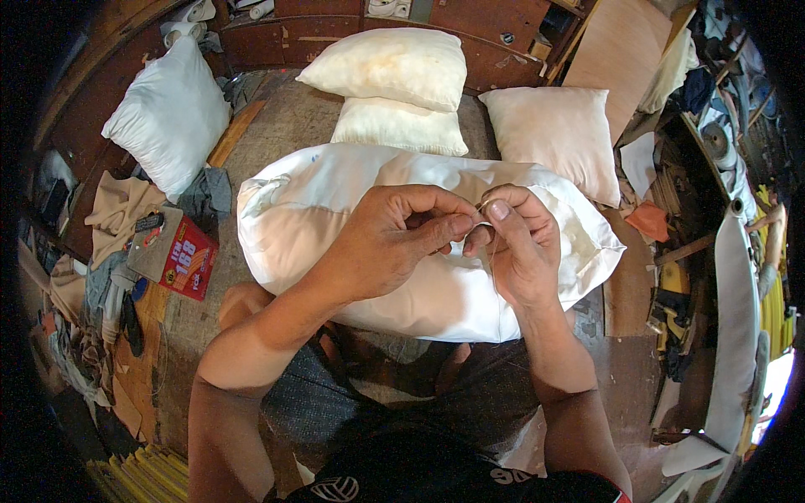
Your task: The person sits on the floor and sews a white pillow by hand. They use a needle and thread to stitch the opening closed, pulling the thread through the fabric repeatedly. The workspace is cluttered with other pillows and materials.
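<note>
Both hands close together, pinching what may be fine thread, stuffed white cushion beneath, pillows beyond

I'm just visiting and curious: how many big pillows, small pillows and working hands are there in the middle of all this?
Big pillow: 1
Small pillows: 4
Left hand and right hand: 2
Total: 7
</note>
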### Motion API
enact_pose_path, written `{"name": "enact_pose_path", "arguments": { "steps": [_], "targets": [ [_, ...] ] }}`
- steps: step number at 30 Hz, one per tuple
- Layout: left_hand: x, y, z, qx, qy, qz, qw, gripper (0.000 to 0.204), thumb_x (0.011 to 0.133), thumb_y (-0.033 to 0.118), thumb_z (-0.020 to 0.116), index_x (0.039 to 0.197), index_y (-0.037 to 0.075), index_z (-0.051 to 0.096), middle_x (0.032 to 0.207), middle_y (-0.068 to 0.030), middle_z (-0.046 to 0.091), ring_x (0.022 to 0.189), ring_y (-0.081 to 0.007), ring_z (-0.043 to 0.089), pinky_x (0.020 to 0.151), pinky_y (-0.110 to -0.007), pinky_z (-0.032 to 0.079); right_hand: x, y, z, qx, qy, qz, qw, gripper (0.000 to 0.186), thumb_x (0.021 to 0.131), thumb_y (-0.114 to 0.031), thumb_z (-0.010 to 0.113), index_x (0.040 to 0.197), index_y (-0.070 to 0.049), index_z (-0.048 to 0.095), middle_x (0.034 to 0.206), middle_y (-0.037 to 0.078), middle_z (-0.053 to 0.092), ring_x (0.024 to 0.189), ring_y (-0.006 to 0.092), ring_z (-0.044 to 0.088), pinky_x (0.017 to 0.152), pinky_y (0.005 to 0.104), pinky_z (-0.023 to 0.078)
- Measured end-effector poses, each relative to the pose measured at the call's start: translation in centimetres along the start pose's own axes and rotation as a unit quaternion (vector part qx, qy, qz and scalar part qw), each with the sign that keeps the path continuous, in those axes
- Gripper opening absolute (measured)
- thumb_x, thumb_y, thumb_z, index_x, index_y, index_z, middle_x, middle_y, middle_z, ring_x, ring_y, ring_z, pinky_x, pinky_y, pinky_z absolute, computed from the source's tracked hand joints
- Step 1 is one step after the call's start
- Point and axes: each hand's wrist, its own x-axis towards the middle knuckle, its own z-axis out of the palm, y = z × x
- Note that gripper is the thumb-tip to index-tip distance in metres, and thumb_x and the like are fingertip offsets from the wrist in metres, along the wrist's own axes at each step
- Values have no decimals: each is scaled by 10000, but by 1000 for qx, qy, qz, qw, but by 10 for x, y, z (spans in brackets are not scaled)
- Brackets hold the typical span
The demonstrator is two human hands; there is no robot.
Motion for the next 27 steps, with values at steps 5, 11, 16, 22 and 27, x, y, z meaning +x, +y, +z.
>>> {"name": "enact_pose_path", "arguments": {
  "steps": [5,11,16,22,27],
  "targets": [
    [0,1,0,-8,-6,0,1000,194,896,164,643,999,6,690,834,-2,655,700,-60,528,637,-213,439,0,0,1,-5,10,1,1000,147,937,-93,542,999,36,576,882,123,631,744,164,622,613,294,532],
    [0,1,0,-7,-10,-4,1000,199,896,170,643,997,6,690,844,-4,660,709,-64,538,644,-215,444,-1,0,3,-3,20,2,1000,142,934,-91,549,997,33,581,879,123,634,725,160,620,610,293,530],
    [-1,1,-1,-3,-7,-3,1000,197,894,164,643,998,4,690,860,-9,665,718,-66,547,650,-219,450,-1,0,1,-15,14,3,1000,146,933,-96,552,996,33,582,878,126,637,733,159,622,610,292,533],
    [0,2,-1,1,-7,-2,1000,191,898,159,636,997,5,690,866,-9,665,716,-68,546,653,-222,455,-1,-2,4,-24,27,7,999,157,932,-108,558,994,35,579,874,129,641,736,158,624,614,292,534],
    [0,1,-1,10,-4,3,1000,190,903,165,629,997,13,693,856,-6,664,704,-68,541,649,-221,456,0,-2,2,-17,20,10,1000,166,934,-116,559,1000,35,573,871,129,642,722,159,625,613,294,531]
  ]
}}
